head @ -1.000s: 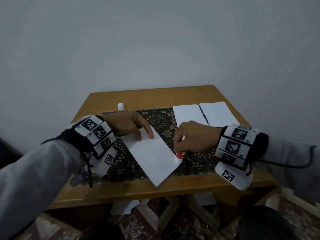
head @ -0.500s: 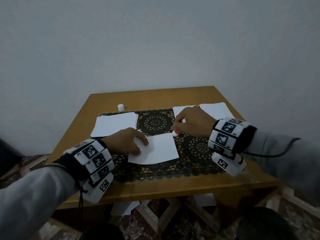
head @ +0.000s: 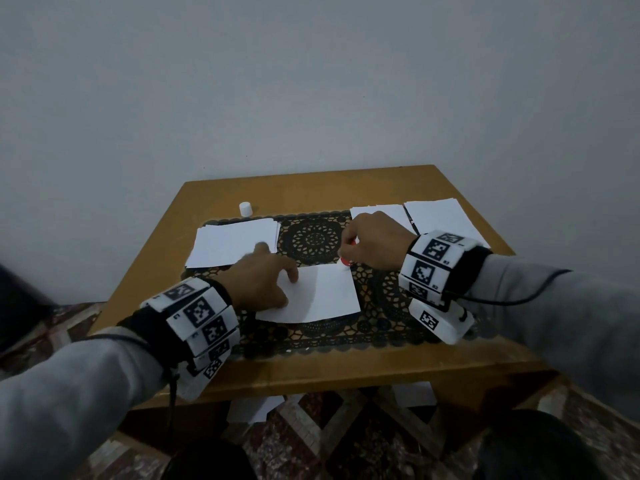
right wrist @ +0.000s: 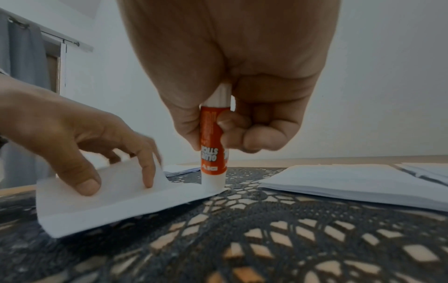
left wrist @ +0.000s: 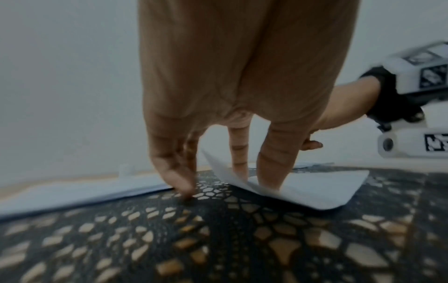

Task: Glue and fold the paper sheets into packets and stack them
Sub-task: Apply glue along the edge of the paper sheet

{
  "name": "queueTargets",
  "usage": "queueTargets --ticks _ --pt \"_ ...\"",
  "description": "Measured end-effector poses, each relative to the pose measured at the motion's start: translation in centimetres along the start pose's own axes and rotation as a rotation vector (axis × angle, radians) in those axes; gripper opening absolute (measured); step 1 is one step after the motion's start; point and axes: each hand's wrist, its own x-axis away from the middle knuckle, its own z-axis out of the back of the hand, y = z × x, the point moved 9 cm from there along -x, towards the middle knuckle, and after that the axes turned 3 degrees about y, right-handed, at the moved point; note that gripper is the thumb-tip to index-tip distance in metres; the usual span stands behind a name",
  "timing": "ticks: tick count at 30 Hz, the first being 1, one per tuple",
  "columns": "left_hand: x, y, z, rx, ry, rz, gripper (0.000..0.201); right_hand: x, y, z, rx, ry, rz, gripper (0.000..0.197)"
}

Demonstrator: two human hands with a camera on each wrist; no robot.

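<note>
There are two hands: the left hand (head: 258,284) and the right hand (head: 375,242). There is one glue stick (right wrist: 213,141) and one small white cap (head: 245,209), far on the left of the worktop (head: 311,372). One loose paper sheet (head: 325,296) lies in the middle. There are three piles of paper: one pile on the left (head: 233,245) and two piles on the far right (head: 438,220). One dark lace mat (head: 313,237) is there too. Some white papers (head: 254,407) lie on the floor; their number cannot be told.
</note>
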Motion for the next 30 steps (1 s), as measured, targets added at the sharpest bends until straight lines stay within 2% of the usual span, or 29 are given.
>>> queueTargets --ticks 3,6,12,19,22,24,25,28,30 --pt "0.2 1.8 -0.3 -0.211 0.013 -0.085 0.057 -0.1 0.0 -0.1 -0.016 0.002 0.016 0.013" --pt "0.1 3.7 -1.2 -0.205 -0.036 -0.199 0.062 0.0 -0.2 -0.2 -0.025 -0.004 0.039 0.013" --pt "-0.4 4.1 -1.1 -0.202 -0.043 -0.232 0.056 1.4 -1.1 -0.5 -0.054 -0.042 0.106 0.015" --pt "-0.1 4.4 -1.8 -0.166 -0.056 -0.255 0.058 4.5 -2.8 -1.7 -0.005 -0.17 0.178 0.018" --pt "0.3 4.5 -1.9 -0.18 -0.045 -0.262 0.058 6.1 -3.0 -1.4 0.052 -0.315 0.2 0.023" --pt "0.5 4.5 -1.6 -0.185 -0.025 -0.275 0.057 7.0 -2.0 -0.4 0.087 -0.474 0.144 0.029" --pt "0.6 4.6 -1.5 -0.177 -0.016 -0.283 0.057 7.1 -1.4 0.6 0.119 -0.505 0.132 0.028" --pt "0.8 4.8 -1.1 -0.175 0.001 -0.301 0.053 5.6 -0.2 4.7 0.166 -0.324 0.135 0.017" --pt "0.8 5.1 -0.9 -0.179 -0.001 -0.315 0.05 4.3 0.9 6.4 0.034 -0.194 0.06 0.014"
